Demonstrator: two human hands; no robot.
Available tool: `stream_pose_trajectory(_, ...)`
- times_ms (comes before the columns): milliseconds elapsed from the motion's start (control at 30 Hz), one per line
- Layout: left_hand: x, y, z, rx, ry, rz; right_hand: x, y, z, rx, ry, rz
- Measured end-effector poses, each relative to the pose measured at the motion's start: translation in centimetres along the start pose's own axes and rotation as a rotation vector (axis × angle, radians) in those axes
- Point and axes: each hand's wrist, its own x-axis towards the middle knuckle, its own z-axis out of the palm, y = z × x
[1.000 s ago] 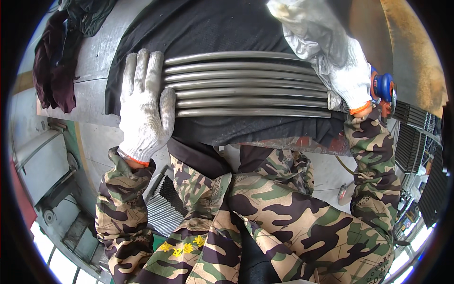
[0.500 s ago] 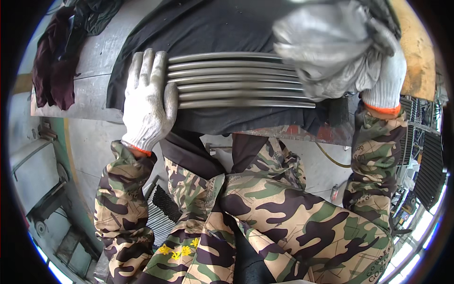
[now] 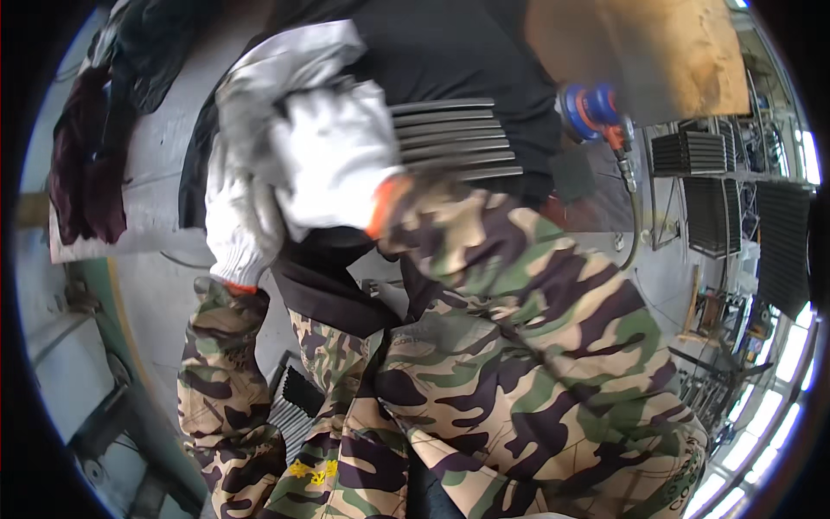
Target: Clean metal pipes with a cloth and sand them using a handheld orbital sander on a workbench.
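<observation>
Several slim grey metal tubes [image 3: 458, 134] lie side by side on a black cloth [image 3: 432, 52] spread over the worktable, their left part covered from sight. At their left end rests my left hand [image 3: 242, 229] in a white knit glove. Its fingers look stretched out, though a rag hides part of them. My right hand [image 3: 337, 156], also gloved and smeared by motion, is closed on a silvery-grey rag [image 3: 255, 86]. It reaches across to the left, over the tubes and close against my left hand.
A blue and orange air sander [image 3: 592, 112] with a hose lies right of the tubes, beside a dark square pad [image 3: 572, 176] and a brown board [image 3: 648, 60]. Dark garments [image 3: 91, 164] hang over the table's left side. Racks of dark tubes [image 3: 713, 212] stand at the right.
My right hand has swept the rag leftward from the tubes' right end to their left end. The sander and the tubes' right ends now show. My left hand stays at the left end.
</observation>
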Motion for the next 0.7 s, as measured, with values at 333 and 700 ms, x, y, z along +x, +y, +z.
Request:
stream_pose_trajectory(333,0.3,0.8,-1.8,0.109,-0.115,0.072,-0.4,6.7,1.6,0.164,0.101,-0.088)
stream_pose_trajectory(700,-0.4,2.5,-3.2,0.03,-0.162,0.065,-7.1,22.7,-0.6,-0.093,0.271,0.064)
